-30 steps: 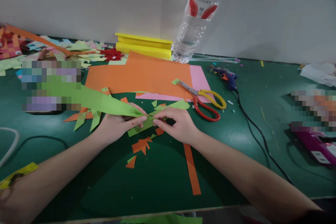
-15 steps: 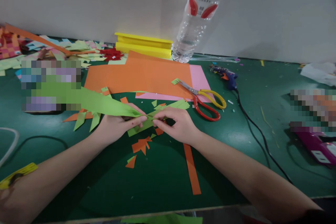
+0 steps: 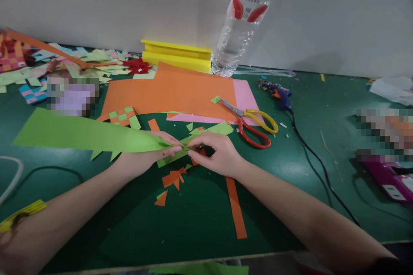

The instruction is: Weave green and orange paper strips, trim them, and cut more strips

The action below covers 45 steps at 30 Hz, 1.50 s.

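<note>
A long green paper strip stretches leftward from my fingers, wide at its far end and pinched narrow at the near end. My left hand is closed on it close to the narrow end. Fingertips of my right hand pinch the very tip, touching or almost touching the left fingers. Beneath the hands lie another green strip and several orange and green scraps. Partly behind the held strip is a woven orange and green paper piece. An orange strip lies below my right wrist.
Scissors with red and yellow handles rest on orange sheets and a pink sheet. A large plastic bottle leans at the wall beside a yellow holder. A corded glue gun and a magenta power strip are to the right.
The wide end of the green strip has swung left and down, uncovering more of the woven piece. My left fingers have shifted slightly; the right hand stays almost still.
</note>
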Available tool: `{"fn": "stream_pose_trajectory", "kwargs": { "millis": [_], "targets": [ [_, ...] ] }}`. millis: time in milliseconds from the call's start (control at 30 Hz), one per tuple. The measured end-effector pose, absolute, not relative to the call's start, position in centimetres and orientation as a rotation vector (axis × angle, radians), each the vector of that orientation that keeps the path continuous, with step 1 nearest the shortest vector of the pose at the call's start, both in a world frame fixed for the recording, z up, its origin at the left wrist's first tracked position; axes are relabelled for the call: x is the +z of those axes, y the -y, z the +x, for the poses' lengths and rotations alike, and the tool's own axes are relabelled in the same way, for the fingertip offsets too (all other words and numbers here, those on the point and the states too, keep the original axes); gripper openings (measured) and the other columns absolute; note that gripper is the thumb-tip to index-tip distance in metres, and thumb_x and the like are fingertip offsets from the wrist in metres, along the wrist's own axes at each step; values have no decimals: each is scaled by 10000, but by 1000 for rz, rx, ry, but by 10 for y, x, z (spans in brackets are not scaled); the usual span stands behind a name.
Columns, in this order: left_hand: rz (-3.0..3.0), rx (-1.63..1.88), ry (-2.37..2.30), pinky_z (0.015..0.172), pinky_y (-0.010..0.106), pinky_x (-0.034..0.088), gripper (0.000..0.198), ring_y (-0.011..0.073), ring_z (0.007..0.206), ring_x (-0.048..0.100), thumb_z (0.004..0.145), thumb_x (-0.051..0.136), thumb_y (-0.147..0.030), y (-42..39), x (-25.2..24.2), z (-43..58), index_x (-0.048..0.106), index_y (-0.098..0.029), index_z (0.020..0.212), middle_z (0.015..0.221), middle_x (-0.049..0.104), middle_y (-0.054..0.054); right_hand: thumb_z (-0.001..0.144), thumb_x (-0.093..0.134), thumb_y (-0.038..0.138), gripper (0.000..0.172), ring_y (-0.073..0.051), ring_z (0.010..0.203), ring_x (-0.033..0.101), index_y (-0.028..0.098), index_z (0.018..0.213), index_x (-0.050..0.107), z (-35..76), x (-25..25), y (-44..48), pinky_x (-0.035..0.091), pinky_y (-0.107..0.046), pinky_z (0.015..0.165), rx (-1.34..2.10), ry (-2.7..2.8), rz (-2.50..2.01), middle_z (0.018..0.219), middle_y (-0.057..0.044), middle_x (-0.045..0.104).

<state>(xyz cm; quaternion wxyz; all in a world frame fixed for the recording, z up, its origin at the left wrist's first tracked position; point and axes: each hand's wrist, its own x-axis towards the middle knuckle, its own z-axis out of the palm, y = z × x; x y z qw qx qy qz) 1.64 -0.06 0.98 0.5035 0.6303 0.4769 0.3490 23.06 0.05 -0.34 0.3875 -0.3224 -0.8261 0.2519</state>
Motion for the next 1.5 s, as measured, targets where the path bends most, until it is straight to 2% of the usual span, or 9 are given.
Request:
{"fn": "stream_pose_trajectory", "kwargs": {
  "millis": [167,400,567,767,1100,1300,1500],
  "targets": [
    [1530,839,-1149,644,258,591,188,176,710,712,670,805,-412,1,9,17,738,-239,702,831,774,12,821,687,232,90,-129,638,640,143,826,700,231,-4,-2,497,-245,603,581,2152,-780,739,-49,738],
    [1500,813,-1160,603,245,588,147,160,662,699,687,789,-368,3,14,18,734,-234,707,803,771,11,856,638,211,127,-105,532,542,173,749,694,229,-4,-3,441,-243,561,559,2181,-764,600,-3,659],
    [1505,802,-1187,603,264,592,127,177,649,697,696,769,-358,2,15,20,724,-243,666,768,768,18,860,625,176,148,-104,539,542,175,727,689,229,-3,-2,428,-240,564,592,2184,-775,616,-3,674],
    [1541,747,-1197,640,253,583,236,180,695,699,727,761,-390,0,11,17,674,-233,573,752,756,17,886,627,207,136,-120,612,586,173,779,703,230,-3,-2,443,-245,608,592,2217,-799,690,-21,712],
    [1549,768,-1201,628,247,577,150,173,688,698,712,767,-380,1,12,16,722,-246,661,769,765,8,900,607,193,138,-126,638,610,187,800,703,229,0,-2,464,-252,631,651,2229,-793,705,-15,718],
    [1708,759,-1261,619,260,558,188,163,595,662,786,666,-389,0,17,19,685,-243,670,593,684,-15,884,604,194,148,-103,595,573,176,752,668,229,1,0,426,-216,554,752,2164,-852,656,1,680],
    [1640,844,-1292,572,272,549,174,171,566,651,749,681,-349,2,24,21,645,-221,638,619,692,8,860,612,180,90,-90,600,585,169,774,640,230,-1,1,438,-199,556,876,2097,-904,664,9,677]
  ]
}}
